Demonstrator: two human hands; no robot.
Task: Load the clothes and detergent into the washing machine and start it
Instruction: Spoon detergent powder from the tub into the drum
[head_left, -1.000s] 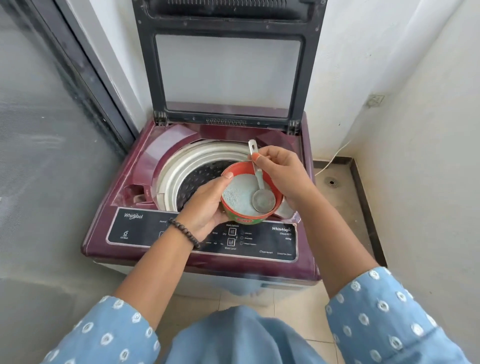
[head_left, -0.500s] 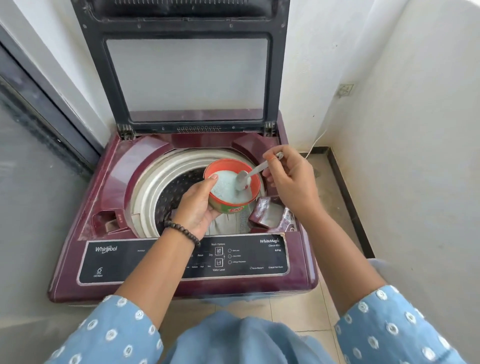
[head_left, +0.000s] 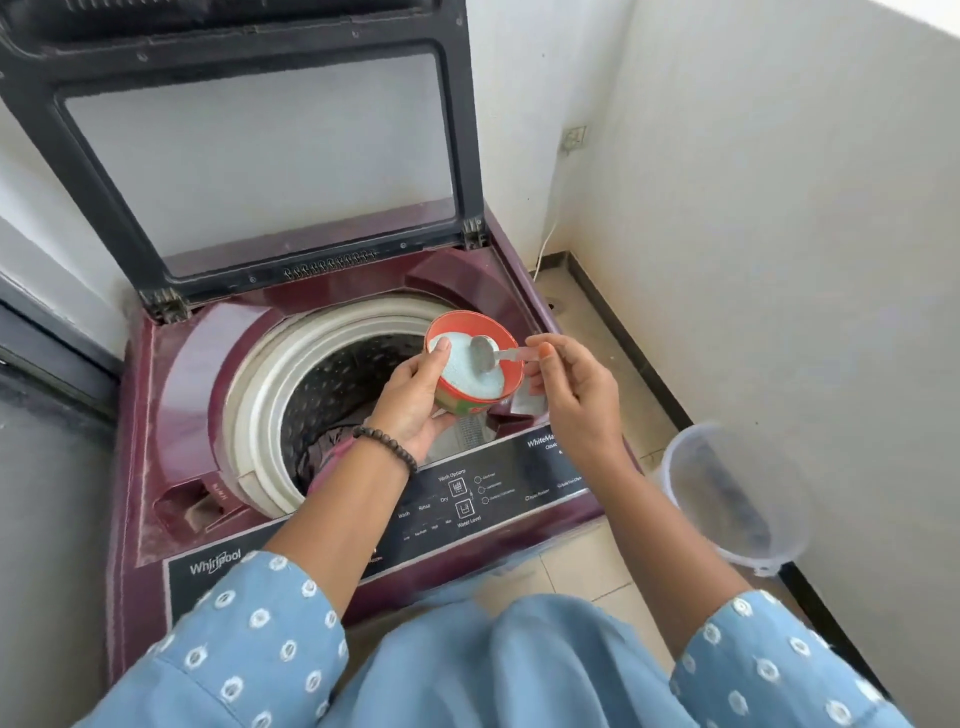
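Note:
A maroon top-loading washing machine (head_left: 171, 374) stands with its lid (head_left: 260, 150) raised. Dark clothes (head_left: 332, 441) lie in its drum. My left hand (head_left: 415, 400) grips an orange tub of pale blue detergent powder (head_left: 467, 374) above the drum's right rim. My right hand (head_left: 571, 395) pinches the handle of a small clear scoop (head_left: 488, 353), whose bowl rests in the powder. Under the tub, an open detergent drawer (head_left: 524, 405) shows at the machine's right front corner.
The control panel (head_left: 467, 499) runs along the machine's front edge. A clear plastic jug (head_left: 737, 499) stands on the tiled floor to the right, near the white wall. A glass door closes off the left side.
The view has swung left and down, bringing the jug into sight. The scoop's bowl has sunk flatter into the powder. Both hands keep their hold.

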